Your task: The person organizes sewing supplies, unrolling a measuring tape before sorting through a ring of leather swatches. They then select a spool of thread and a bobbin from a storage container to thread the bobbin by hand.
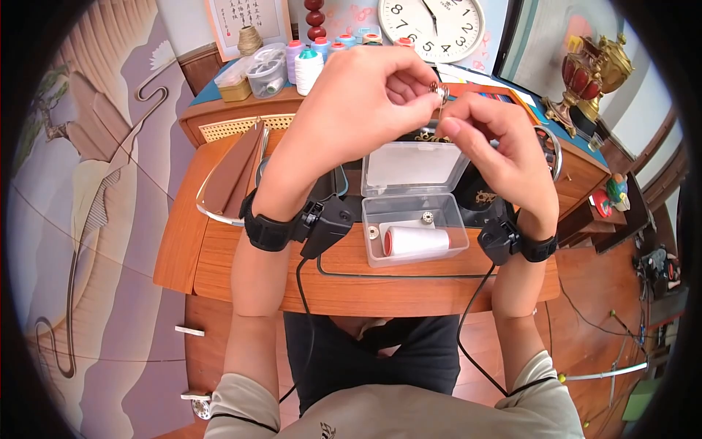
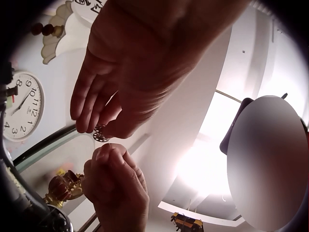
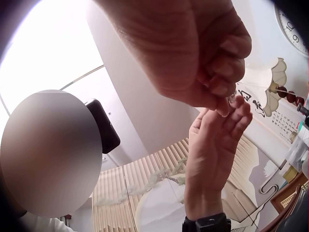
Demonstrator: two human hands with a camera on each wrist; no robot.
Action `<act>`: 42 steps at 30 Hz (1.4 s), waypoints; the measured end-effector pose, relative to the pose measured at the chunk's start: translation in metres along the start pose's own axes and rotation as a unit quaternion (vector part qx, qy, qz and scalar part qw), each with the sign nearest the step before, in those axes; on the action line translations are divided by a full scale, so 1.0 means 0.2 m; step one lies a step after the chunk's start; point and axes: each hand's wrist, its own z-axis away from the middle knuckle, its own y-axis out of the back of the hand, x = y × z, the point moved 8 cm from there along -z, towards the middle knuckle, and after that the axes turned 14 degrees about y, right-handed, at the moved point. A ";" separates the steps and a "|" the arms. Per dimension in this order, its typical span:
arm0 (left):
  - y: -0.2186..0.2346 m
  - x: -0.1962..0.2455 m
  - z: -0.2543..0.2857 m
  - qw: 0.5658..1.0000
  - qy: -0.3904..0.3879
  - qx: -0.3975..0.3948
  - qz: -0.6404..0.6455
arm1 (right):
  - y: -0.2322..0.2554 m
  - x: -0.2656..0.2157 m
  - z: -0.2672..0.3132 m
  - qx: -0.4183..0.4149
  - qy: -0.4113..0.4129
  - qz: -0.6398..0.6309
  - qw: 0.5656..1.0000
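A small metal bobbin with holes (image 1: 442,91) is pinched between the thumb and fingers of my left hand (image 1: 358,106), raised above the table. Just to its right, my right hand (image 1: 504,146) has thumb and index finger pressed together beside the bobbin, apparently on a thread too fine to see clearly. In the left wrist view the bobbin (image 2: 100,134) shows at the left fingertips, directly above the right hand (image 2: 118,186). Below the hands stands an open clear plastic box (image 1: 373,252) holding a white thread spool (image 1: 420,241) and another metal bobbin (image 1: 428,217).
Behind the hands, thread cones (image 1: 308,72) and small plastic containers (image 1: 267,69) stand on a blue-topped shelf below a clock (image 1: 431,25). A brown folded item (image 1: 232,172) lies at the table's left. A black machine part with a handwheel (image 1: 548,152) is behind the right hand.
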 end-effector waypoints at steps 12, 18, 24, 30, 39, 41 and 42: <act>-0.06 0.04 0.04 0.991 -0.061 -0.115 0.000 | 0.08 0.08 0.01 0.018 -0.047 -0.029 0.998; -0.06 0.00 0.01 0.999 -0.012 -0.049 0.005 | 0.06 -0.01 0.01 0.004 -0.043 -0.007 0.999; 0.01 0.00 -0.01 0.972 -0.006 -0.054 0.227 | 0.01 -0.06 0.00 0.026 -0.009 -0.061 0.998; 0.05 0.06 0.02 0.935 -0.039 -0.107 0.336 | -0.01 0.02 -0.01 0.001 -0.040 -0.155 0.987; -0.03 0.10 0.06 0.982 -0.114 -0.128 0.077 | 0.10 0.08 0.01 0.075 -0.044 -0.158 0.984; -0.08 0.08 0.06 0.988 -0.095 -0.124 0.002 | 0.12 0.07 0.01 0.077 -0.044 -0.159 0.983; -0.08 0.08 0.05 0.989 -0.096 -0.107 -0.019 | 0.12 0.06 0.01 0.084 -0.039 -0.149 0.984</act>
